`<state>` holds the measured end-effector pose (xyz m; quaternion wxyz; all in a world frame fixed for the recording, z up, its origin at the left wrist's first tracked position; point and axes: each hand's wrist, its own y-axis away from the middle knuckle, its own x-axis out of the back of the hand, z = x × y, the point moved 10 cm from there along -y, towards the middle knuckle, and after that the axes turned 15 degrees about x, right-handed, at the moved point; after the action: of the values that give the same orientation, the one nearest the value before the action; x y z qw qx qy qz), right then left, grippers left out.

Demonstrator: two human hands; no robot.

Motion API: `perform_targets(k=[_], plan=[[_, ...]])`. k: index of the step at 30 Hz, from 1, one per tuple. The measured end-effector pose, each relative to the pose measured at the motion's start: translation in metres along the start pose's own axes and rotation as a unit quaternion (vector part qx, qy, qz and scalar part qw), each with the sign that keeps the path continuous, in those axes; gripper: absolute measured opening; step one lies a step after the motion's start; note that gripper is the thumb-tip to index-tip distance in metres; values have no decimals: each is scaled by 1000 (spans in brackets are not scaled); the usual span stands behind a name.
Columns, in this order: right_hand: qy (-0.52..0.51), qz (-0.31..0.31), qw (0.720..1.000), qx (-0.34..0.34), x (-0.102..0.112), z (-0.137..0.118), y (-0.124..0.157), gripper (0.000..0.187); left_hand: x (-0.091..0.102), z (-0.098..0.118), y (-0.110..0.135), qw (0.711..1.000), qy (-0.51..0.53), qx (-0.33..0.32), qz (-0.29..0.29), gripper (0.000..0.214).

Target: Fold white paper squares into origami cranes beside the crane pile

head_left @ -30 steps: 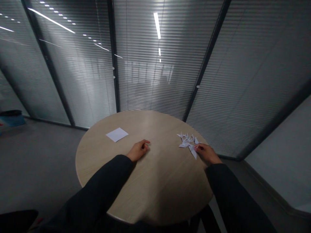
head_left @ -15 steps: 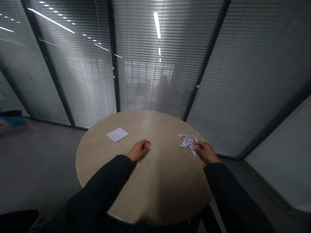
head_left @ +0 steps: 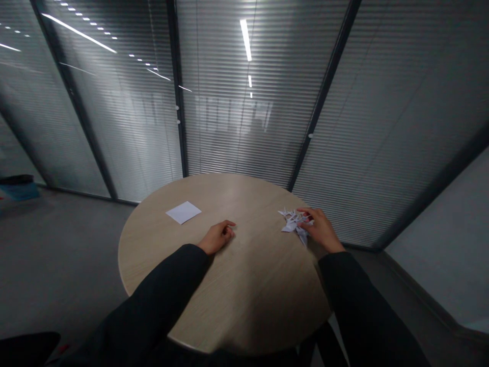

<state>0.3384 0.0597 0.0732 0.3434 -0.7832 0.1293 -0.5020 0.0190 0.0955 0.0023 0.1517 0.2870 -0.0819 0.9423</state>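
Right hand (head_left: 320,230) on the folded paper pieces (head_left: 290,220) at the far right edge of the worktop (head_left: 248,290) — fingers draped over them, grip not discernible. Left hand (head_left: 217,237) mid-worktop, fingers curled together, empty. Judged: selecting; freeing one piece needs a fine pinch.

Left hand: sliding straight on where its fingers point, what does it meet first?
Likely nothing: the left hand points across bare round table toward its far rim, passing beyond the folded paper pieces by the right hand; depth is unclear.

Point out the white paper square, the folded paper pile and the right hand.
white paper square (head_left: 183,212): head view, middle.
folded paper pile (head_left: 290,220): head view, left part.
right hand (head_left: 321,232): head view, its back.
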Motion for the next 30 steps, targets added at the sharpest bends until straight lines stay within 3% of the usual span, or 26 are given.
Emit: perform_targets(k=[6,11,14,18,23,30], plan=[[-114,-7,992,60,-30,-84,-24,29,3,2,1,1000,-18,4,21,30],[-156,-68,979,112,-84,-145,-31,26,8,4,0,998,-34,-5,43,27],[-128,-88,978,141,-113,-164,-26,28,12,3,-2,996,-61,-13,63,27],[-50,-121,982,135,-138,-158,-13,31,16,0,-5,986,-139,-30,92,28],[38,-176,981,67,-151,-123,3,47,22,-15,-5,950,-265,-6,162,49],[60,-258,964,12,-159,-107,17,55,10,-25,-4,930,-340,40,130,56]])
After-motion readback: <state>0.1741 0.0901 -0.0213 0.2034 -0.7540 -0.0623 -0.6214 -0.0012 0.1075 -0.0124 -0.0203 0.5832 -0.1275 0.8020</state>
